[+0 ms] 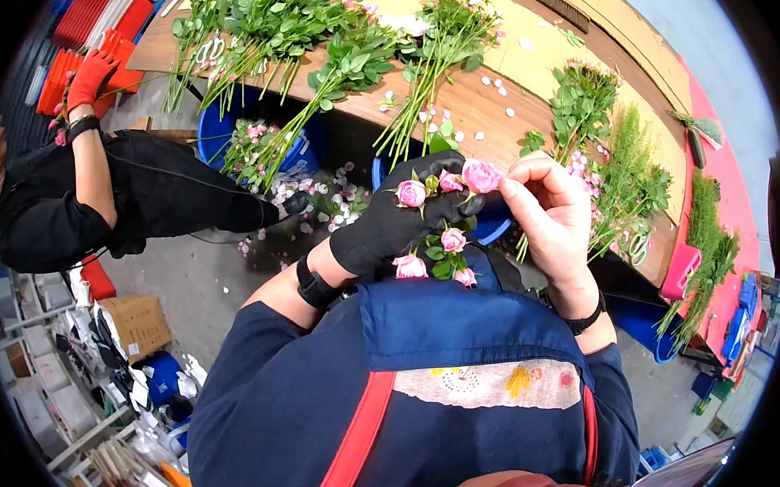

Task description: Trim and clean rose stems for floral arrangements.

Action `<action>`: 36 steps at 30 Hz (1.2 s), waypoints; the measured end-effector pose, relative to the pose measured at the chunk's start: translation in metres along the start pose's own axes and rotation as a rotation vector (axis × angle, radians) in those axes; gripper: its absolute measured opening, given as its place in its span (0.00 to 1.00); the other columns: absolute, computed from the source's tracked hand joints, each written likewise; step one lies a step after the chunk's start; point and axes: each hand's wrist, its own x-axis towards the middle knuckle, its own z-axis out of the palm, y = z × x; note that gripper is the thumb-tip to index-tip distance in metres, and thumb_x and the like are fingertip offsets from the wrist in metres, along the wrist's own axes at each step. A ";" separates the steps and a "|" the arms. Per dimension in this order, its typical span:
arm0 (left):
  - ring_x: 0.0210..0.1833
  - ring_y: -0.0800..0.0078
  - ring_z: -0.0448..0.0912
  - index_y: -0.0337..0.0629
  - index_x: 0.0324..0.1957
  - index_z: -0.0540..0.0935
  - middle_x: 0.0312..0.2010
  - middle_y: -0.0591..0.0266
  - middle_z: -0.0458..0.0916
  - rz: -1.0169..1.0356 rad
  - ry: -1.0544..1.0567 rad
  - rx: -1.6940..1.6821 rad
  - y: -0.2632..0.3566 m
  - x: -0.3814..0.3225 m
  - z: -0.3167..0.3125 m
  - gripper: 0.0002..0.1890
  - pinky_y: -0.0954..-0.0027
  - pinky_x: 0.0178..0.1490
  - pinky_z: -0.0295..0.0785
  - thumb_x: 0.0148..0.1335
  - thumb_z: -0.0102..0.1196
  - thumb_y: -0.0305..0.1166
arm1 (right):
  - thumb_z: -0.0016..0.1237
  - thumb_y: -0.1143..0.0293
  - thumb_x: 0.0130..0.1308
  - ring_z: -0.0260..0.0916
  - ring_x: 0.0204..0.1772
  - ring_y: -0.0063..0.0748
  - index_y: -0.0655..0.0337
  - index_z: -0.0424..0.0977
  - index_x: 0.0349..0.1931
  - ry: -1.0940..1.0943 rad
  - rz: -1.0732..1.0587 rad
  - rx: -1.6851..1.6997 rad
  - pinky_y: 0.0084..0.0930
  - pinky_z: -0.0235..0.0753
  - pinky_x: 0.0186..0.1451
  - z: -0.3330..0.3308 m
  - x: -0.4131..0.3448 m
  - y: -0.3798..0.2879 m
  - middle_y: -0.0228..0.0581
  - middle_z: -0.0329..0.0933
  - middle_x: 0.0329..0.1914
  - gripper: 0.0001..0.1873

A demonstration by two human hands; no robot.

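My left hand (395, 220), in a black glove, grips a spray of pink roses (411, 193) in front of my chest. Some blooms and a green bud show above the fist, and more blooms (454, 239) with leaves hang below it; the stem is mostly hidden. My bare right hand (548, 214) has its thumb and index finger pinched at the outer petals of the largest pink bloom (481, 175). Beyond both hands, bunches of long-stemmed roses (443, 35) lie on the wooden table (482, 112), their stems jutting over its near edge.
Blue buckets (209, 130) stand under the table edge, one with rose cuttings. Fallen petals (342, 203) litter the floor. Scissors (638, 249), feathery greenery (627, 142) and a brush (559, 9) lie on the table. At left, a co-worker's red-gloved hand (92, 77) holds roses.
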 end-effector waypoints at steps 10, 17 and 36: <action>0.43 0.76 0.79 0.38 0.45 0.81 0.39 0.64 0.80 0.178 0.101 0.126 0.003 -0.002 0.003 0.12 0.72 0.46 0.74 0.59 0.65 0.26 | 0.62 0.80 0.54 0.63 0.27 0.19 0.64 0.76 0.30 0.062 -0.321 -0.403 0.16 0.64 0.30 0.008 0.006 -0.010 0.32 0.73 0.30 0.07; 0.43 0.72 0.80 0.38 0.46 0.81 0.40 0.61 0.81 0.189 0.202 0.127 -0.005 -0.004 0.004 0.14 0.69 0.47 0.74 0.58 0.66 0.27 | 0.60 0.81 0.55 0.63 0.26 0.17 0.64 0.76 0.28 0.006 -0.202 -0.390 0.15 0.62 0.28 0.009 0.008 -0.006 0.30 0.73 0.27 0.05; 0.44 0.78 0.77 0.39 0.47 0.79 0.40 0.65 0.78 0.185 0.101 0.142 -0.005 -0.001 -0.001 0.13 0.73 0.47 0.73 0.61 0.62 0.28 | 0.60 0.80 0.57 0.64 0.30 0.17 0.65 0.78 0.31 -0.004 -0.179 -0.254 0.16 0.64 0.33 0.002 0.012 -0.001 0.30 0.74 0.30 0.04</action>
